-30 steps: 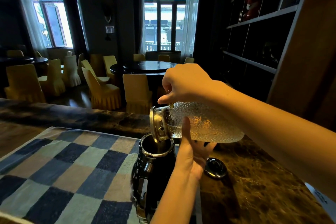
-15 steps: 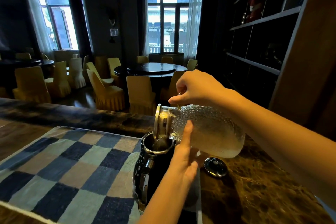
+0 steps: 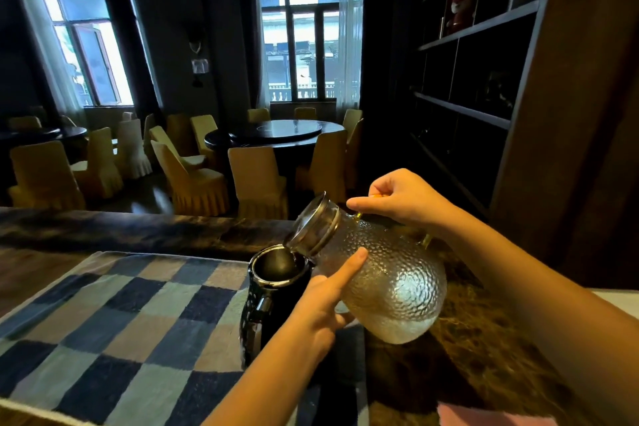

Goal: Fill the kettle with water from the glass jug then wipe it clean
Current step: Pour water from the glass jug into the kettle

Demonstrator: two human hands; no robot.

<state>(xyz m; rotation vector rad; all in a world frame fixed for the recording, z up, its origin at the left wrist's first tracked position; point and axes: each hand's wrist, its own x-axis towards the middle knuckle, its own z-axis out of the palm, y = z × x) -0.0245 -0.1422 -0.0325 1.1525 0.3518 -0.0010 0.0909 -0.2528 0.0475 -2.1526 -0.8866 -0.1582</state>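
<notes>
A black kettle (image 3: 273,290) stands lidless at the right edge of a checked cloth (image 3: 114,325). Its dark round opening faces up. A textured glass jug (image 3: 390,280) with a metal lid hangs over it, tilted, its mouth just above the kettle's rim. My right hand (image 3: 397,199) grips the jug's handle from above. My left hand (image 3: 325,304) rests flat against the jug's near side, index finger stretched along the glass. A little water lies in the jug's bottom. The kettle's lid is hidden behind the jug.
A dark marble counter (image 3: 491,349) carries everything. A pink cloth (image 3: 494,417) shows at the bottom right edge. Dark shelving (image 3: 484,79) rises on the right. Beyond the counter are round tables and several covered chairs (image 3: 256,180).
The jug has tipped back from nearly level, its base dropping and its mouth lifting. Both hands have followed it. The camera has pitched up a little.
</notes>
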